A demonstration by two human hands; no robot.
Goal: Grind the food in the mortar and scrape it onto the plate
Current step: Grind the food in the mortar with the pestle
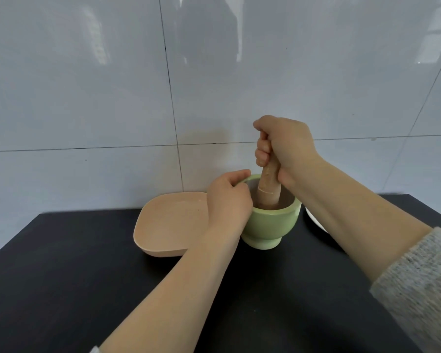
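Note:
A pale green mortar stands on the black table. A wooden pestle stands almost upright in its bowl, its lower end down in a brownish ground mass. My right hand grips the pestle's top in a fist. My left hand holds the mortar's left rim, fingers curled over the edge. Left of the mortar, close beside it, lies a peach square plate with nothing visible on it.
A white dish shows partly behind my right forearm, right of the mortar. The table backs onto a glossy tiled wall. The table's left edge runs diagonally at the frame's left.

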